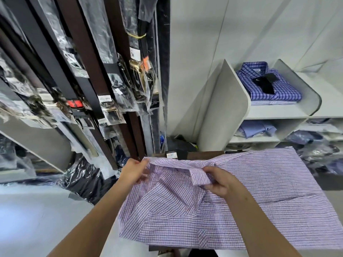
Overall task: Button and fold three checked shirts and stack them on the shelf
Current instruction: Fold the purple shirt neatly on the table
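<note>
A purple checked shirt (241,204) lies spread over a dark brown table (200,155) in front of me. My left hand (133,172) pinches the shirt's far left edge near the shoulder. My right hand (218,179) grips the cuff of a sleeve folded across the shirt's middle. On the white shelf (278,112) at the upper right a blue checked shirt (274,88) lies folded, with a black tag on its collar, on top of a paler checked shirt (271,102).
Belts in clear plastic sleeves (111,93) hang on dark brown racks at the left. Lower shelf compartments hold light blue folded shirts (258,128) and bagged clothes (319,145). A white upright divider (228,101) stands beside the shelf. A small label (171,155) lies at the table's far edge.
</note>
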